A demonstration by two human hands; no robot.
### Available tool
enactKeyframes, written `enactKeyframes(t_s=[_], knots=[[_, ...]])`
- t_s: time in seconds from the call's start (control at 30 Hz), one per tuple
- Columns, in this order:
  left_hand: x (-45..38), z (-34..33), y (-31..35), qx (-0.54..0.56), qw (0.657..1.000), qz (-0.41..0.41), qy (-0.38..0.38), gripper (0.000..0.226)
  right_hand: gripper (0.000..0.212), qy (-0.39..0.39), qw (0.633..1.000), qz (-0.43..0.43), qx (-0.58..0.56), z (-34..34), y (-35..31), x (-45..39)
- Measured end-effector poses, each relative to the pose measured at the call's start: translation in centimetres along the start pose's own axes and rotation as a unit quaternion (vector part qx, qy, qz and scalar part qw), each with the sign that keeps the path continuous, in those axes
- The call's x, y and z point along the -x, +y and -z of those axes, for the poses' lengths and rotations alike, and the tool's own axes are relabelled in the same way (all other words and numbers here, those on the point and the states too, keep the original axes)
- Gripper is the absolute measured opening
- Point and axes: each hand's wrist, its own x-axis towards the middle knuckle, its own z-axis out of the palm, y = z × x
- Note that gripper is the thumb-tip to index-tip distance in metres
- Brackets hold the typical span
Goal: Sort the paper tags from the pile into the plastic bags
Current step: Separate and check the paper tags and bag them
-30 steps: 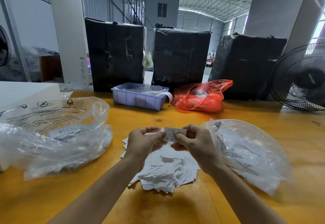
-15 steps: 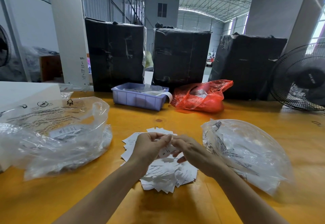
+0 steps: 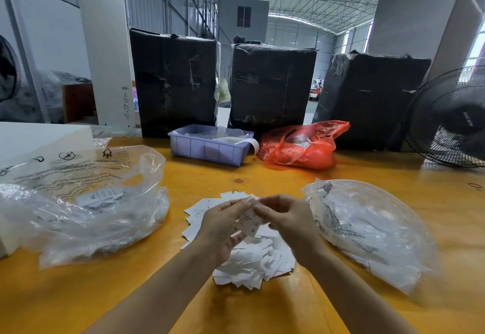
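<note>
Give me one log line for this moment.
stage: sorting | left hand + right hand: pinch one tag above pile | clear bags: left, right

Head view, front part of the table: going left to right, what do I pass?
Left clear plastic bag → pile of paper tags with the left hand and right hand above it, holding one tag between them → right clear plastic bag.

Bare surface [image 3: 236, 305] lies open in front of the tag pile [image 3: 252, 263]. Clear bags flank the pile: left bag [image 3: 86, 207], right bag [image 3: 372, 231]. Beyond, open surface runs to the blue tray [image 3: 210, 147] and red bag [image 3: 301, 147]; black-wrapped boxes [image 3: 270, 84] block behind.
</note>
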Motion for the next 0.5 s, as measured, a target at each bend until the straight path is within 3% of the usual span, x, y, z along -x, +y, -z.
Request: enactKeyframes(t_s=[0.1, 0.2, 0.33, 0.5], knots=[[-0.2, 0.2, 0.3, -0.052, 0.999, 0.003, -0.016, 0.017, 0.016, 0.031, 0.989, -0.098, -0.110, 0.6, 0.0, -0.4], [-0.5, 0.9, 0.8, -0.111, 0.993, 0.022, -0.029, 0.025, 0.028, 0.034, 0.975, -0.133, -0.175, 0.8, 0.0, -0.5], [-0.5, 1.7, 1.1, -0.209, 0.974, 0.013, -0.090, 0.012, 0.022, 0.030, 0.982, -0.113, -0.145, 0.7, 0.2, -0.6], [-0.7, 2.4, 2.4, -0.325, 0.942, -0.052, -0.070, 0.010, 0.015, 0.060, 0.989, -0.071, -0.111, 0.5, 0.4, -0.4]])
